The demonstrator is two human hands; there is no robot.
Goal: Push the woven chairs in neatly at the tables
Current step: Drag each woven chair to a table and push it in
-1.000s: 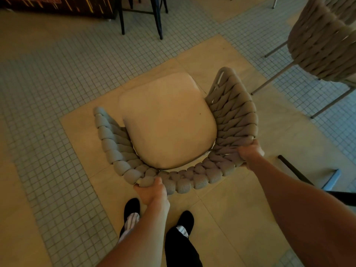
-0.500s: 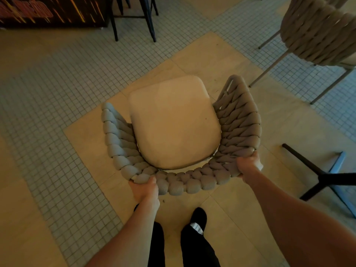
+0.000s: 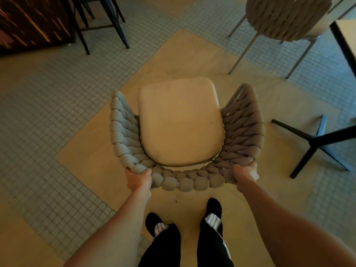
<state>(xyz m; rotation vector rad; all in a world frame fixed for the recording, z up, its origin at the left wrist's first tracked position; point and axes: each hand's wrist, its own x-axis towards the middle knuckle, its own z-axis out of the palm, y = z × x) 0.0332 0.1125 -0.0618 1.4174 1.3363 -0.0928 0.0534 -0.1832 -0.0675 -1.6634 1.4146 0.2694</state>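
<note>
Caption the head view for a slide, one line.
Both hands, left and right, grip the back rim of a woven chair on tiled floor, table base to its right.

Near woven chair (image 3: pixel 185 135): chunky grey braided rope wrapping back and both sides, beige seat cushion (image 3: pixel 181 122), upright on tan floor patch, open front facing away. Second woven chair (image 3: pixel 287 16) far right, same rope weave, thin metal legs, back turned this way, tucked against worktop (image 3: pixel 346 39) edge.
</note>
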